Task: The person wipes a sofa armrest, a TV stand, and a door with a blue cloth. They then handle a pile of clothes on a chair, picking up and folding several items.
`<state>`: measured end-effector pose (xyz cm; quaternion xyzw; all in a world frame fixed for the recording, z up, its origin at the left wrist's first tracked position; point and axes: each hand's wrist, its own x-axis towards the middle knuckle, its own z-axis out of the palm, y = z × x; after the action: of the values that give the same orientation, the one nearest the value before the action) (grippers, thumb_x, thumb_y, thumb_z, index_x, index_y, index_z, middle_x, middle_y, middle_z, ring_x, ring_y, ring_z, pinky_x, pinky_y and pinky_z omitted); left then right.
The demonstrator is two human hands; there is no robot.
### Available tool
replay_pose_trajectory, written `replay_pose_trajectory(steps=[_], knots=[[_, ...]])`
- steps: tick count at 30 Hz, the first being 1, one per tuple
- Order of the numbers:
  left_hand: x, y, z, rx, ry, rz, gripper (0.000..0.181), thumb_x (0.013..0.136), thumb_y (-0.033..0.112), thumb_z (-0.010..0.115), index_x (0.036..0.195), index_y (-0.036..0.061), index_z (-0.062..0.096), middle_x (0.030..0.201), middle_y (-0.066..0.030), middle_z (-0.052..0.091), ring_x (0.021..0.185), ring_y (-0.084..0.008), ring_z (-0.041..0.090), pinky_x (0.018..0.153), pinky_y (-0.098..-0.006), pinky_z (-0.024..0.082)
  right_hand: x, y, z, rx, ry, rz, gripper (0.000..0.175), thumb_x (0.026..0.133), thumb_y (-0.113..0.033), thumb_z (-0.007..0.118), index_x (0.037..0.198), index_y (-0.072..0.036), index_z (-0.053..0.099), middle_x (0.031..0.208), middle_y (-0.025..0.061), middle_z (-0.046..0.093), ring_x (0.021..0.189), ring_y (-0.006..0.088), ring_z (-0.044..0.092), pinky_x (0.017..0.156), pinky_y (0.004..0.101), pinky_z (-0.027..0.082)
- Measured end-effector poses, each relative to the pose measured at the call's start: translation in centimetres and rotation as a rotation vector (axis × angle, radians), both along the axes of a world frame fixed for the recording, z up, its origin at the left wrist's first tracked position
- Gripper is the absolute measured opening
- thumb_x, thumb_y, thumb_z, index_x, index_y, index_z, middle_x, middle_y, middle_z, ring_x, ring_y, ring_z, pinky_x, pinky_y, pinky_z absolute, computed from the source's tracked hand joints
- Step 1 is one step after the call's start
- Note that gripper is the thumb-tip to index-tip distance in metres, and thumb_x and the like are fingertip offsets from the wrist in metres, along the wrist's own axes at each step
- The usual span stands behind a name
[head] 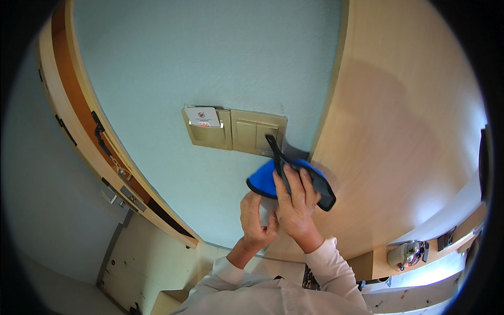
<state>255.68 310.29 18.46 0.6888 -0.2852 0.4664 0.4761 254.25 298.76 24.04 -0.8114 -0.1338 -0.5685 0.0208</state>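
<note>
My right hand (297, 201) grips a folded cloth (263, 179), bright blue on one face and dark grey on the other, with black edging. Its narrow black corner points up and overlaps the lower right of a gold-coloured light switch plate (247, 136); whether it touches the plate is unclear. Just below the blue part is my left hand (256, 218), its thumb and fingers apart with nothing visible between them. The left fingertips are at the cloth's lower edge; contact cannot be made out. Left of the switches, a white card (203, 117) sits in a matching card holder (208, 134).
A wooden panel (378, 138) borders the pale blue wall (204, 51) on the right. At left stands a wooden door (90, 157) with a chain (114, 162) and lever handle (109, 197). An electric kettle (402, 254) rests on a wooden shelf (380, 267) at lower right.
</note>
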Motion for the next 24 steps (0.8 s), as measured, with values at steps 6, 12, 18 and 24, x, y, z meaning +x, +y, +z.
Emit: replay_pose_trajectory(steps=[6, 12, 18, 24], knots=[[0.8, 2.5, -1.1, -0.028, 0.058, 0.056, 0.056, 0.080, -0.001, 0.064, 0.133, -0.0068, 0.046, 0.122, -0.0260, 0.057, 0.104, -0.0424, 0.057, 0.088, -0.0461, 0.048, 1.8, 3.3, -1.5, 0.008, 0.113, 0.019, 0.049, 0.081, -0.009, 0.056, 0.129, 0.000, 0.064, 0.140, 0.0151, 0.057, 0.133, 0.0320, 0.048, 0.116, 0.0395, 0.031], [-0.3, 4.4, -8.0, 0.121, 0.360, 0.031, 0.056, 0.078, -0.001, 0.063, 0.131, -0.0031, 0.046, 0.106, -0.0239, 0.055, 0.093, -0.0429, 0.057, 0.078, -0.0469, 0.049, 2.0, 4.0, -15.1, 0.080, 0.176, 0.161, 0.043, 0.082, -0.009, 0.065, 0.125, -0.005, 0.065, 0.137, 0.0123, 0.057, 0.129, 0.0332, 0.048, 0.111, 0.0391, 0.038], [-2.6, 5.5, -12.2, 0.139, 0.706, -0.047, 0.066, 0.080, -0.007, 0.064, 0.139, -0.0034, 0.036, 0.112, -0.0201, 0.054, 0.088, -0.0312, 0.063, 0.075, -0.0381, 0.054, 1.6, 3.5, -20.5, 0.038, 0.335, 0.266, 0.043, 0.084, -0.009, 0.066, 0.127, -0.007, 0.065, 0.139, 0.0092, 0.055, 0.126, 0.0291, 0.049, 0.106, 0.0365, 0.037], [0.9, 5.4, -5.0, 0.029, 0.386, -0.004, 0.056, 0.085, -0.006, 0.057, 0.138, -0.0038, 0.040, 0.113, -0.0242, 0.053, 0.096, -0.0397, 0.057, 0.084, -0.0413, 0.050, 5.3, 5.4, -9.7, 0.149, 0.024, 0.229, 0.039, 0.086, -0.010, 0.065, 0.125, -0.010, 0.069, 0.136, 0.0049, 0.057, 0.121, 0.0281, 0.050, 0.101, 0.0344, 0.040]])
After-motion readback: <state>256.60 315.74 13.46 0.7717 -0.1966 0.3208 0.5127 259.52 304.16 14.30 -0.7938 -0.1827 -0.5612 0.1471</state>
